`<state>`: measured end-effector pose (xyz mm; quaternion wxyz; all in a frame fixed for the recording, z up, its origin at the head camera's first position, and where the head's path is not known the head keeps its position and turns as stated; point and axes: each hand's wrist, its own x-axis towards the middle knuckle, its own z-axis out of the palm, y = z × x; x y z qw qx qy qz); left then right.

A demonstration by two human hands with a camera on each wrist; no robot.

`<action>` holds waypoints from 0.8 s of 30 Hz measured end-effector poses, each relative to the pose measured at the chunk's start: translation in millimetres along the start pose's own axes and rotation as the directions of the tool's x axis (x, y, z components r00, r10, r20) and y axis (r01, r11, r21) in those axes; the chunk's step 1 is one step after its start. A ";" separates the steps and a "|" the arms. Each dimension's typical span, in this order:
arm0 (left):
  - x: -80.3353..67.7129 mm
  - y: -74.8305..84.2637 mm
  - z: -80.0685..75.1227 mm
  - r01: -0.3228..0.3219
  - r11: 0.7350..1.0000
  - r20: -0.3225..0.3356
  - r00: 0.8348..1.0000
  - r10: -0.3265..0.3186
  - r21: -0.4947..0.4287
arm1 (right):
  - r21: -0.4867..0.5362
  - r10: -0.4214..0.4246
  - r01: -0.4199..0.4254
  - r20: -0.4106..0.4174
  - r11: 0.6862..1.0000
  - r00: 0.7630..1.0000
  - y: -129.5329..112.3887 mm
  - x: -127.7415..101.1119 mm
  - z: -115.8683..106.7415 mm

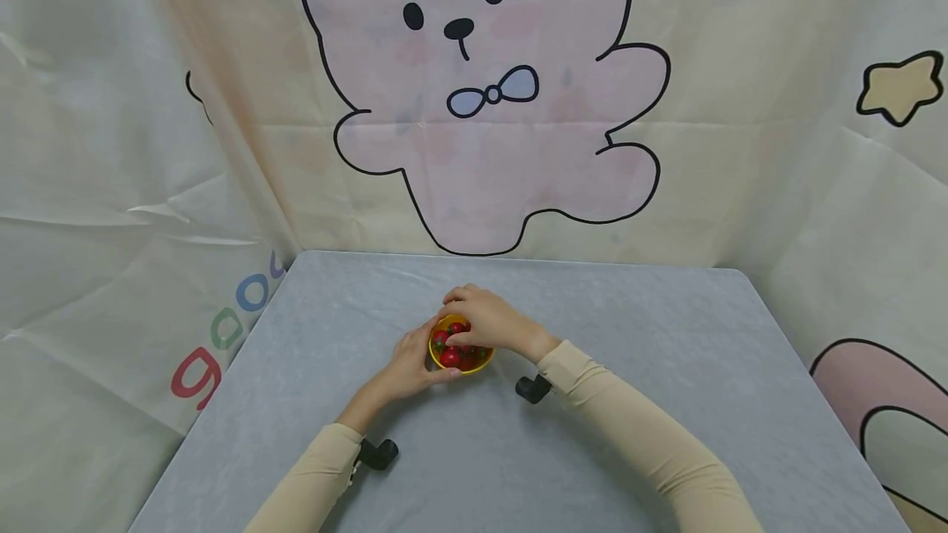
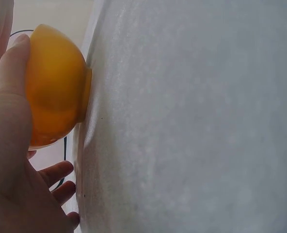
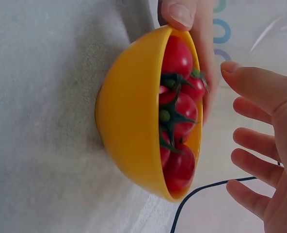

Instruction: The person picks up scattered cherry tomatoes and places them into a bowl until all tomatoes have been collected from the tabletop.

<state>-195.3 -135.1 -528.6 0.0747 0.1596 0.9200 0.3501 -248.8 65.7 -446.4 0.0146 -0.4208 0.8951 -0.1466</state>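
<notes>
A yellow bowl (image 3: 129,116) stands upright on the table, holding several cherry tomatoes (image 3: 178,165), red with green stems. My left hand (image 1: 409,364) grips the bowl from its left side, the thumb at the near rim in the head view. The left wrist view shows the thumb (image 2: 12,68) against the bowl's outer wall. Over the tomatoes hovers my right hand (image 1: 490,321), its fingers spread and loosely bent. In the right wrist view that hand (image 3: 284,131) is apart from the bowl and holds nothing. It hides part of the tomatoes in the head view.
A grey cloth covers the table (image 1: 592,434). Behind it hangs a cream curtain (image 1: 704,146) with a cartoon bear, and similar cloth closes off both sides. A black wrist mount (image 1: 379,455) sits by the left wrist, another (image 1: 533,389) by the right.
</notes>
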 end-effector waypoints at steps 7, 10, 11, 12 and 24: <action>1.5 -1.9 -0.4 -0.019 1.000 -0.019 1.000 0.020 0.008 | -0.019 0.023 -0.023 -0.002 1.000 1.000 5.9 -2.6 -0.8; 2.1 -3.2 -0.2 -0.009 1.000 -0.020 1.000 0.009 0.010 | 0.000 0.023 -0.023 -0.012 1.000 1.000 8.4 -6.0 -1.5; 2.0 -3.8 -0.1 -0.007 1.000 -0.021 1.000 0.007 0.011 | 0.003 0.022 -0.022 -0.019 1.000 1.000 9.3 -7.7 -1.9; 2.0 -4.5 -0.3 -0.004 1.000 -0.018 1.000 0.004 0.012 | 0.007 0.022 -0.021 -0.029 1.000 0.999 10.2 -9.9 -2.6; -10.7 -7.2 -19.2 -0.077 0.995 -0.044 0.996 0.080 0.058 | -0.008 0.073 -0.077 -0.202 0.997 0.977 32.9 -71.0 -13.5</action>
